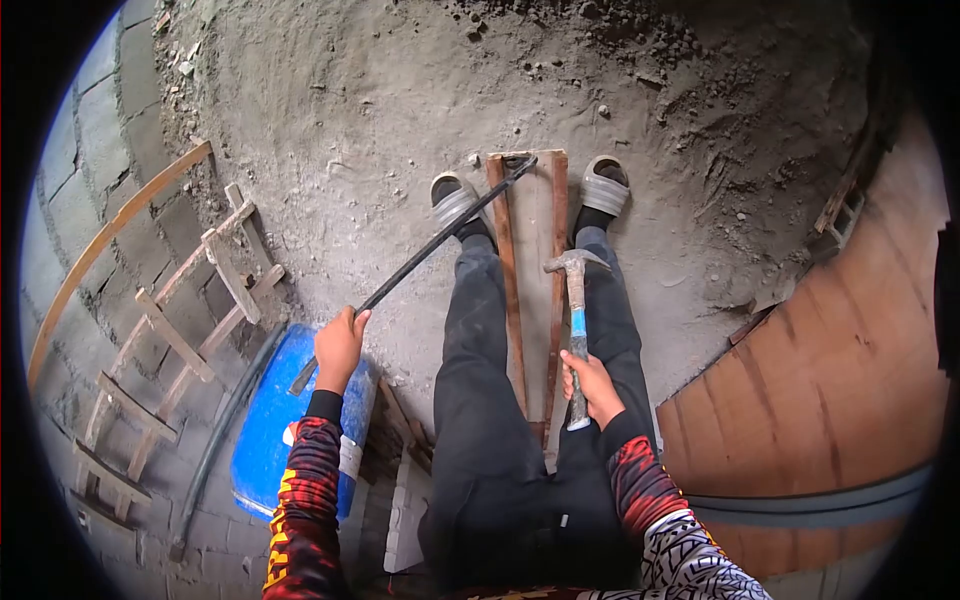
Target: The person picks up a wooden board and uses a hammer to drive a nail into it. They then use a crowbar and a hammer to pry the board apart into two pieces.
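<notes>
The right hand has its grip wrapped round the hammer, whose head lies against the right edge of the plank between the feet. The left hand has its grip closed round the crowbar, whose tip meets the plank's far end on the sandy ground

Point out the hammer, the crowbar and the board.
hammer (pixel 578 322): head view, blue part of the handle.
crowbar (pixel 420 260): head view, middle of the shaft.
board (pixel 533 250): head view, flat face between the legs.
</notes>
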Tool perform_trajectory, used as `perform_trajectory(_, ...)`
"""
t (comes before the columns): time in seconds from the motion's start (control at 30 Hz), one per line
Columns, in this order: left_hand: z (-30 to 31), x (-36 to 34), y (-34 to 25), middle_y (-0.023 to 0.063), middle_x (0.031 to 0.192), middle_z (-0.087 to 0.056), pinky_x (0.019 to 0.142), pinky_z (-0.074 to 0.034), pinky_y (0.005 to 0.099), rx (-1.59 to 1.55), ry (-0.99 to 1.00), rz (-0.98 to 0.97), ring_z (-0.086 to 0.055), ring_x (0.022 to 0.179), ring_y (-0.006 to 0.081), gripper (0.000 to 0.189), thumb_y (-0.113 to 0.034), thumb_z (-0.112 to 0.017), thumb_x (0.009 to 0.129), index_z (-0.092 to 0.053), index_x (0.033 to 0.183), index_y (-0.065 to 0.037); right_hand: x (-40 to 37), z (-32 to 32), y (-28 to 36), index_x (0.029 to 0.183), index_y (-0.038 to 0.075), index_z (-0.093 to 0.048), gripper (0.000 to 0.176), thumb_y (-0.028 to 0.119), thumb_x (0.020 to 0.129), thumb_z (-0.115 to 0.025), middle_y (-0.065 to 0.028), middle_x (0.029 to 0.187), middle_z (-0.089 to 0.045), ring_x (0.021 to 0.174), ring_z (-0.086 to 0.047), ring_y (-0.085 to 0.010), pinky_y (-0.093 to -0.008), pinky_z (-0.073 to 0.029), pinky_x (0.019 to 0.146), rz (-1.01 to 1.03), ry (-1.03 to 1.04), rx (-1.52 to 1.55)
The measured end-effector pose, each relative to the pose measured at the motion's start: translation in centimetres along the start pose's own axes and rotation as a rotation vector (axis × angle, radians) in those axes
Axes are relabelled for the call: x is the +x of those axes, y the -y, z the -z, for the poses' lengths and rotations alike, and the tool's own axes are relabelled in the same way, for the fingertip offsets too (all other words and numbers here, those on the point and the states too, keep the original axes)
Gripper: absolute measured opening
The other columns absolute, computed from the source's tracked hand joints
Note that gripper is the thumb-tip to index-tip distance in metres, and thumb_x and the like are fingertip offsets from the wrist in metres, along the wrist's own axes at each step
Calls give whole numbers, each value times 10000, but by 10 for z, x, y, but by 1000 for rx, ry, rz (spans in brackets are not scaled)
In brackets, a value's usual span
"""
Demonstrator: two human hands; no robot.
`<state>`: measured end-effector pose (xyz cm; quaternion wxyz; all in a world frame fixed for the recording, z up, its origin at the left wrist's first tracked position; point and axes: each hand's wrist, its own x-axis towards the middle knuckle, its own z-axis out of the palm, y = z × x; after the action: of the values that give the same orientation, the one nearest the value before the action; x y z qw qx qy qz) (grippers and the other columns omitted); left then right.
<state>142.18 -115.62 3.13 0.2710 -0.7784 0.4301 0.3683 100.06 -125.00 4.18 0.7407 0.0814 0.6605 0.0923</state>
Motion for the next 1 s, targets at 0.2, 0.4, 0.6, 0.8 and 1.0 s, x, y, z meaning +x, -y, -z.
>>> perform_trajectory(0.2, 4, 15, 16, 198, 691, -616, 583, -459, 503, 5, -75, -49, -610, 653, 406, 432, -454, -493, 953, -527, 796, -53, 1, -38, 33, 780, 78, -486, 250, 237, 927, -611, -9, 572, -497, 430, -477, -119, -273, -401, 405, 176, -61, -48)
perform_trajectory(0.4, 23, 26, 20, 176, 744, -637, 559, -474, 467, 62, -88, -88, -624, 653, 381, 430, -459, -513, 940, -541, 790, -57, 73, -78, 63, 735, 85, -494, 268, 228, 911, -636, -10, 542, -499, 406, -479, -119, -276, -393, 394, 408, -133, 2)
perform_trajectory(0.6, 13, 17, 12, 172, 749, -636, 569, -472, 474, 72, -63, -52, -623, 665, 387, 416, -444, -523, 939, -544, 795, -55, 151, -111, 62, 711, 93, -513, 273, 233, 910, -635, -15, 544, -518, 412, -493, -119, -273, -382, 388, 403, -41, 131)
perform_trajectory(0.8, -3, 5, 4, 177, 766, -634, 570, -468, 476, 68, -49, -30, -620, 674, 387, 387, -420, -539, 939, -548, 818, -52, 134, -83, 64, 754, 74, -520, 245, 229, 903, -638, -21, 556, -514, 409, -483, -126, -281, -389, 394, 428, -137, 180)
perform_trajectory(1.0, -11, -9, -9, 177, 763, -634, 563, -465, 471, 39, -62, -4, -618, 670, 384, 376, -415, -542, 939, -546, 833, -55, 147, -93, 52, 809, 31, -524, 183, 154, 883, -636, -25, 521, -467, 391, -461, -140, -278, -381, 371, 511, -221, 499)
